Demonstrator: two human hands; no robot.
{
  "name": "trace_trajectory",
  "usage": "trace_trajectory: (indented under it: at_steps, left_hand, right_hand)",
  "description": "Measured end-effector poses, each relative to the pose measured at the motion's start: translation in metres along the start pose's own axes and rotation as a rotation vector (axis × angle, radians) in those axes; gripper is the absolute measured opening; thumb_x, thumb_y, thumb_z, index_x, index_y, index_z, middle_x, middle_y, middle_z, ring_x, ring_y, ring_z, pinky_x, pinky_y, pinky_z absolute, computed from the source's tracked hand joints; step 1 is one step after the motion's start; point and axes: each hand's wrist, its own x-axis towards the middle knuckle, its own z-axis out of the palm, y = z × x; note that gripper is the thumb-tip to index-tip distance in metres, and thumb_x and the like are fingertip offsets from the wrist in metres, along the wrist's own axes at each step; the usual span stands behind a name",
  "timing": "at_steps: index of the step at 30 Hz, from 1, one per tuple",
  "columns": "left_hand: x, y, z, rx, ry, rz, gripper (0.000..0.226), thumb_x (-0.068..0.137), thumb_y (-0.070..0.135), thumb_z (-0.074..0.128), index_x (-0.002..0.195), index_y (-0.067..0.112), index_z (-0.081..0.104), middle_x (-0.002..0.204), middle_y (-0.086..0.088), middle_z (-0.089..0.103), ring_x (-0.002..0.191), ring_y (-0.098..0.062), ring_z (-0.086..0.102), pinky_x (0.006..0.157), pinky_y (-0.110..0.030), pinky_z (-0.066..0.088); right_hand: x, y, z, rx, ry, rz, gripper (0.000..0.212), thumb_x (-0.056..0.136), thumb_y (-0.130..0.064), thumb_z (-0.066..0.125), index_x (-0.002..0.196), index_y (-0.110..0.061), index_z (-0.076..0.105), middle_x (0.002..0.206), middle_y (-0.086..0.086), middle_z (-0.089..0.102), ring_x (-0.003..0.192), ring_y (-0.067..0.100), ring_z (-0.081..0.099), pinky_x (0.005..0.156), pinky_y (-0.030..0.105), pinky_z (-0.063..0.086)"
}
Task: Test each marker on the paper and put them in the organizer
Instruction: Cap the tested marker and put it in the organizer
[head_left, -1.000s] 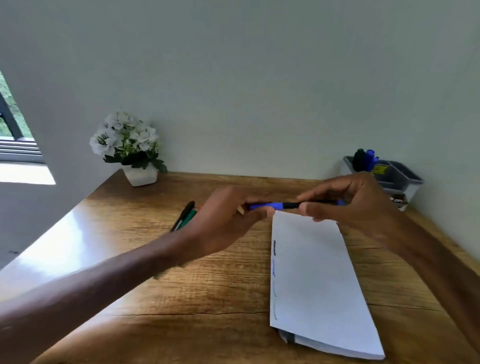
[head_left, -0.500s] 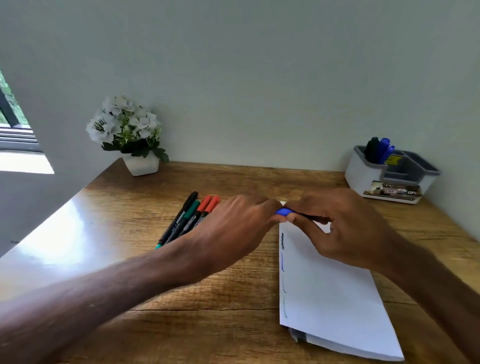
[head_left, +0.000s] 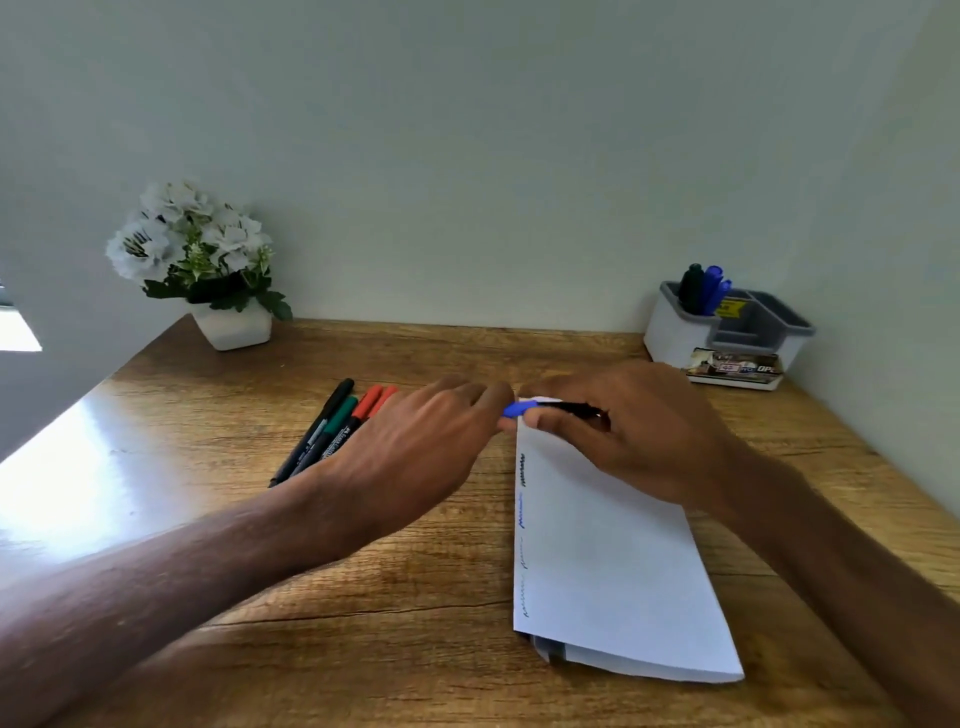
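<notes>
A blue-capped marker (head_left: 514, 409) lies level above the far end of the folded white paper (head_left: 613, 561). My left hand (head_left: 415, 457) pinches its blue cap, and my right hand (head_left: 623, 431) grips its black barrel. Several scribble marks run down the paper's left edge. Left of my left hand, several markers (head_left: 332, 426) with black, green and red caps lie side by side on the wooden table (head_left: 363, 597). The white and grey organizer (head_left: 727, 332) stands at the back right, with a black marker and two blue ones upright in its left compartment.
A white pot of white flowers (head_left: 208, 270) stands at the table's back left corner. The wall runs close behind the table and along its right side. The organizer's other compartments look empty. Bright glare falls on the table's left part.
Both hands came down and closer together over the paper's far end. Most of the blue marker is now hidden inside my hands, and the view tilted down slightly.
</notes>
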Motion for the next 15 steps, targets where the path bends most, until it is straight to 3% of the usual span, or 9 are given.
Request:
trace_trajectory:
  at_steps: [2,4,7,9,11,13,15]
  left_hand:
    - [0.000,-0.002,0.001,-0.007,-0.004,-0.023,0.019,0.109,0.025,0.043,0.128,0.022,0.045,0.099,0.008,0.061,0.087,-0.011,0.061,0.071,-0.025,0.040]
    - [0.001,-0.007,-0.001,-0.089,-0.009,-0.044,0.013,0.108,0.027,0.039,0.119,0.023,0.045,0.089,0.008,0.061,0.074,-0.009,0.058,0.064,-0.030,0.045]
    - [0.000,-0.010,-0.001,-0.264,0.037,-0.062,0.017,0.109,0.033,0.038,0.094,0.025,0.044,0.072,0.003,0.058,0.059,-0.015,0.054,0.054,-0.038,0.046]
    - [0.000,-0.005,-0.001,-0.383,0.048,-0.107,0.026,0.109,0.031,0.041,0.085,0.021,0.045,0.063,-0.003,0.055,0.050,-0.020,0.049,0.047,-0.037,0.039]
    - [-0.002,0.000,-0.002,-0.490,0.034,-0.139,0.027,0.107,0.031,0.045,0.082,0.023,0.046,0.060,-0.002,0.053,0.045,-0.015,0.044,0.044,-0.027,0.036]
    - [-0.002,0.004,-0.004,-0.527,0.000,-0.154,0.024,0.103,0.038,0.054,0.082,0.029,0.046,0.061,0.004,0.050,0.046,-0.007,0.042,0.046,-0.024,0.039]
    - [-0.001,0.003,-0.002,-0.520,-0.040,-0.192,0.028,0.093,0.047,0.067,0.086,0.029,0.048,0.065,0.010,0.050,0.049,-0.002,0.045,0.047,-0.020,0.038]
  right_hand:
    - [-0.003,0.011,-0.006,0.218,-0.065,0.126,0.032,0.106,-0.048,0.037,0.111,-0.039,0.068,0.071,-0.012,0.065,0.062,0.005,0.055,0.059,0.027,0.036]
    - [-0.002,0.022,-0.015,0.631,-0.051,0.274,0.024,0.107,-0.027,0.039,0.112,-0.033,0.062,0.072,-0.001,0.067,0.064,0.009,0.055,0.064,0.030,0.041]
    - [0.002,0.029,-0.022,1.172,0.048,0.385,0.038,0.101,0.007,0.035,0.101,-0.019,0.063,0.078,0.009,0.071,0.062,0.013,0.051,0.053,0.026,0.039]
    - [0.003,0.028,-0.024,1.433,0.086,0.418,0.041,0.101,0.007,0.034,0.106,-0.012,0.069,0.092,0.014,0.072,0.069,0.016,0.058,0.051,0.025,0.045]
    - [0.001,0.028,-0.022,1.592,0.059,0.446,0.040,0.102,0.004,0.036,0.122,-0.007,0.068,0.104,0.015,0.074,0.077,0.015,0.067,0.053,0.022,0.053]
    - [-0.001,0.026,-0.018,1.608,-0.018,0.428,0.035,0.098,0.001,0.048,0.128,-0.003,0.065,0.108,0.015,0.075,0.083,0.017,0.073,0.055,0.022,0.058]
    - [-0.002,0.021,-0.013,1.496,-0.070,0.410,0.029,0.091,-0.009,0.060,0.118,-0.003,0.067,0.100,0.016,0.075,0.083,0.021,0.072,0.055,0.025,0.058]
